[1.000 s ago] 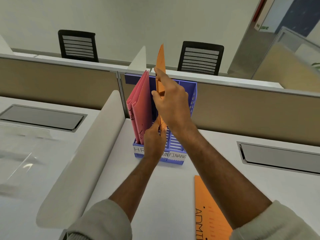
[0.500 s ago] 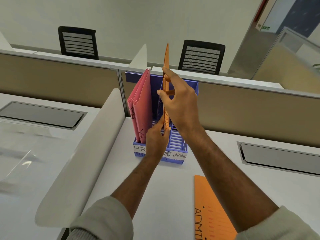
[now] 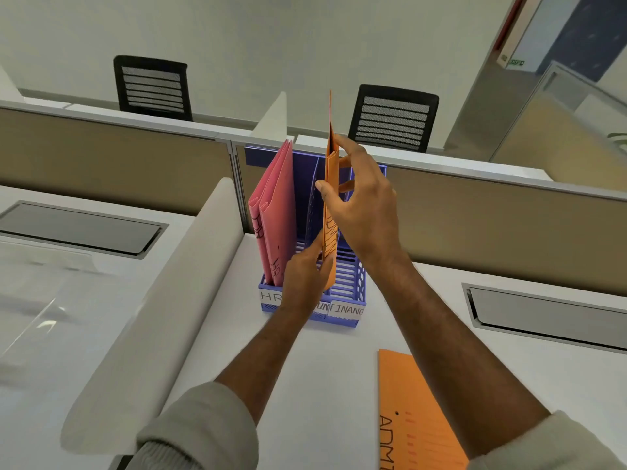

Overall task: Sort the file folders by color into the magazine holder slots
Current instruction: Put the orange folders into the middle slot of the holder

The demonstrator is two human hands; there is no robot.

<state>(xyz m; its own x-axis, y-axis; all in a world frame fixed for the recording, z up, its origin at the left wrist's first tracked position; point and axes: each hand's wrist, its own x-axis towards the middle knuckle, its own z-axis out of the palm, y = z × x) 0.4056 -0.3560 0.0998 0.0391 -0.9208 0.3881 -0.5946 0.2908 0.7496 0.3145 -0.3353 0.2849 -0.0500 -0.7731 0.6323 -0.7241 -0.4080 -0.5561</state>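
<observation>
A blue magazine holder (image 3: pixel 353 293) with three slots stands on the white desk against the partition; its labels read HR and FINANC, and my left hand covers the middle one. Two pink folders (image 3: pixel 276 212) stand in the left slot. An orange folder (image 3: pixel 331 198) stands upright, its lower end in the middle slot. My right hand (image 3: pixel 359 201) pinches its upper part between thumb and fingers. My left hand (image 3: pixel 305 279) grips its lower front edge. A second orange folder (image 3: pixel 414 415) marked ADM lies flat on the desk at the lower right.
A white rounded divider (image 3: pixel 163 300) runs along the desk's left side. Tan partition panels (image 3: pixel 492 225) stand behind the holder. Grey cable hatches (image 3: pixel 549 307) are set into the desks on both sides. Two black chairs (image 3: pixel 393 117) stand beyond the partition.
The orange folder has shifted right and sunk lower into the middle slot, standing straighter. Both hands moved with it, keeping their hold.
</observation>
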